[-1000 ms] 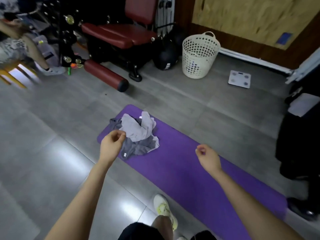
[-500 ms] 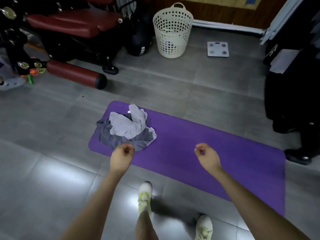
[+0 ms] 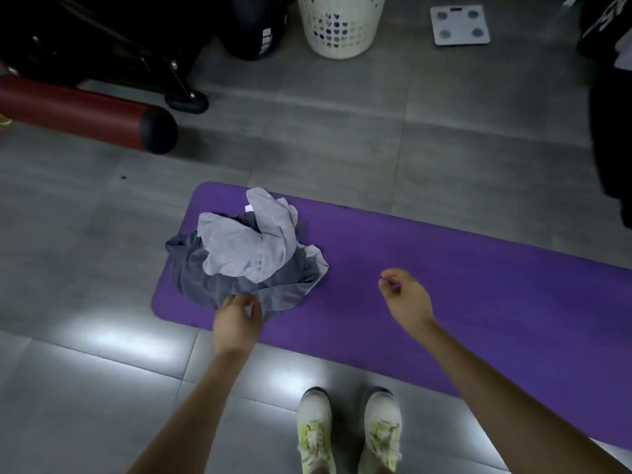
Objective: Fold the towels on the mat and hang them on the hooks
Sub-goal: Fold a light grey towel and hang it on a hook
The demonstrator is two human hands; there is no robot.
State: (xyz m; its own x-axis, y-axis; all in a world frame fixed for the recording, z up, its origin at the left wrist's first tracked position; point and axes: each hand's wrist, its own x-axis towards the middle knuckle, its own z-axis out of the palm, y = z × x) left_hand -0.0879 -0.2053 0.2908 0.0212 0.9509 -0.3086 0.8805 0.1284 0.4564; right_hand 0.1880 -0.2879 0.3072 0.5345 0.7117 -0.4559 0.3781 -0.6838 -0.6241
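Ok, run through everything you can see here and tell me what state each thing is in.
Purple mat: unrolled, lying flat.
Dark grey towel: crumpled, unfolded, on the mat.
Light grey towel: crumpled, lying on the dark grey towel.
Left hand: fingers curled at the dark grey towel's near edge; grip unclear.
Right hand: loosely curled, holding nothing.
Laundry basket: upright; contents unclear.

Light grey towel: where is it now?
Head view, left of centre: the light grey towel lies crumpled atop the dark grey towel at the left end of the purple mat, just beyond the left hand.
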